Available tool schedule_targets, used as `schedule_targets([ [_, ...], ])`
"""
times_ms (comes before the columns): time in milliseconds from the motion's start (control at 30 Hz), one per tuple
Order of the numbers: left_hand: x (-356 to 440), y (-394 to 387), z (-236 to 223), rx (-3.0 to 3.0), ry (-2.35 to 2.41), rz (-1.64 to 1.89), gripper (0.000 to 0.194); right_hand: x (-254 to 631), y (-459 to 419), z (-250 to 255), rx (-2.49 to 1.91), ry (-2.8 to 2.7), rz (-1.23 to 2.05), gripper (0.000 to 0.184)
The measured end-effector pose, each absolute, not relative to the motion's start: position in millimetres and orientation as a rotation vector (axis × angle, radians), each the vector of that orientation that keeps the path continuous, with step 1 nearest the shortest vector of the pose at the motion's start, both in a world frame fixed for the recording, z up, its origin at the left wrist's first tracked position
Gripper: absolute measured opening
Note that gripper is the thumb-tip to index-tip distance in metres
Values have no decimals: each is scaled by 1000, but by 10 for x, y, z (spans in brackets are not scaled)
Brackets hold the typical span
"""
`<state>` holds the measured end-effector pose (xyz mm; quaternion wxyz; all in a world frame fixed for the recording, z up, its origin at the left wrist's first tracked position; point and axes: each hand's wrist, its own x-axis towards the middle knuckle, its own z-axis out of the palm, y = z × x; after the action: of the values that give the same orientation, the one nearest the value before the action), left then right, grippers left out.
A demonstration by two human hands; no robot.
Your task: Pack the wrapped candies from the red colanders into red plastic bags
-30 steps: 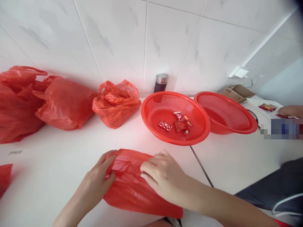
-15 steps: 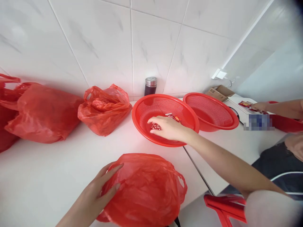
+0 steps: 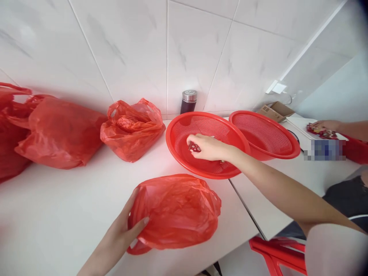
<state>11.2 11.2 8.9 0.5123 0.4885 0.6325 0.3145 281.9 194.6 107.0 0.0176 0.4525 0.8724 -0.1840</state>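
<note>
My left hand [image 3: 128,226] grips the left side of an opened red plastic bag [image 3: 184,211], the thumb over its wall and the other fingers mostly hidden behind it. The bag lies near the table's front edge with its mouth toward me. Inside the nearer red plastic basket [image 3: 175,153], my right hand [image 3: 208,147] is closed on a small red packet with white spots [image 3: 194,147]. Part of that packet is covered by my fingers. Bits of other small items show under my wrist, too hidden to make out.
Filled red bags [image 3: 63,132] stand along the wall at left, with another red bag [image 3: 130,132] beside them. Behind the baskets are a dark flask [image 3: 189,102] and a cardboard box [image 3: 276,112]. A second basket [image 3: 264,134] adjoins the first. A co-worker's hand [image 3: 327,124] touches packets at right.
My right hand has closed around the packet and lifted slightly within the basket. My left thumb and fingers have come together on the bag's side. The view has shifted a little.
</note>
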Motion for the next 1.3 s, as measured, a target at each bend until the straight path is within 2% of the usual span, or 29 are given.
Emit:
schedule_targets([
  [100,162,180,105,1191,1508,763,79,2709,1496,1259,1235,2801,-1262,27],
  [167,204,203,127,1197,1516,764,79,2642,1248,1279,1158,2752,-1347,31],
  [267,255,206,157,1173,1561,783,79,2677,1244,1242,1333,2799,-1132,37],
  [400,268,187,164,1158,1591,784,79,3063,1892,1139,1717,2746,-743,48],
  [433,265,184,160,1168,1584,777,79,3188,2085,1086,1761,2657,-633,59],
  [500,260,181,148,1188,1569,774,77,3408,2406,941,1724,2335,-519,96],
  [533,261,179,141,1195,1570,780,76,3490,2520,855,1671,2241,-490,109],
  [600,271,175,129,1195,1586,804,75,3582,2650,685,1603,2162,-480,120],
  [667,293,169,121,1164,1605,824,76,3593,2685,552,1573,2191,-496,113],
  [767,329,157,122,1087,1593,836,80,3553,2681,476,1542,2250,-543,88],
  [900,343,158,132,1085,1596,821,78,3560,2696,631,1582,2350,-621,47],
  [967,340,169,137,1101,1600,825,77,3567,2657,807,1618,2420,-655,37],
  [1067,356,193,159,1095,1591,849,77,3472,2423,1101,1595,2581,-941,34],
  [1200,414,234,202,1032,1560,851,77,3075,1832,1269,1230,2572,-1734,39],
  [1300,429,250,212,1048,1521,877,76,2723,1399,1178,1125,2475,-1777,40],
])
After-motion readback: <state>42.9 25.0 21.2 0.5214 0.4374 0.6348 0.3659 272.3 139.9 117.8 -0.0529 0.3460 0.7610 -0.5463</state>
